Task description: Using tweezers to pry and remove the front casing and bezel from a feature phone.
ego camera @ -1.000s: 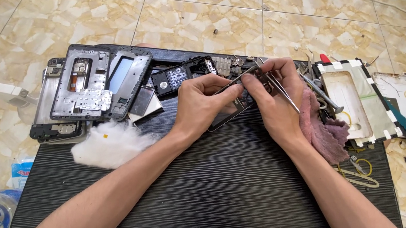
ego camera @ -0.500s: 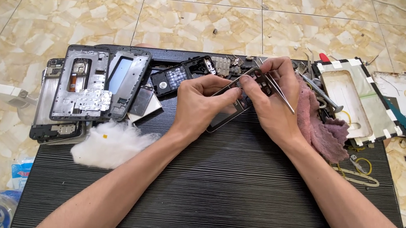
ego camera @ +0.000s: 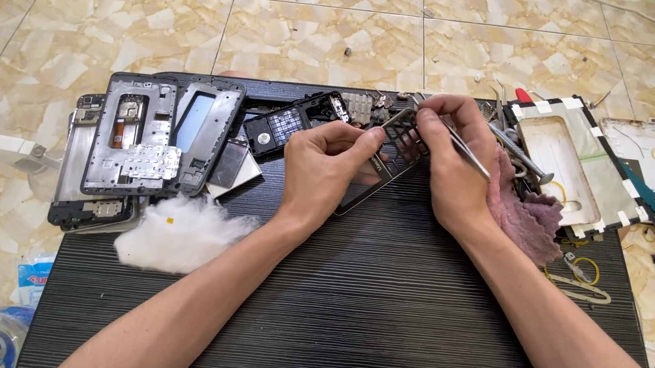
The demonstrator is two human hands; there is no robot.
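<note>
A black phone front frame [ego camera: 384, 165] is held tilted above the dark ribbed board [ego camera: 347, 314] — gripped at its lower side by the left hand [ego camera: 325, 168], fingers closed around it. The right hand [ego camera: 449, 168] is closed on metal tweezers [ego camera: 467, 151], tips at the frame's keypad grid. A pink cloth [ego camera: 523, 215] lies beside the right wrist — white cotton wadding [ego camera: 178, 234] near the left forearm

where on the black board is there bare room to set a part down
The near half of the black board is bare between and beside the forearms, below the cotton wad. The far edge is crowded: phone frames at left, both hands on the dark phone frame mid-board, pink cloth at right.
</note>
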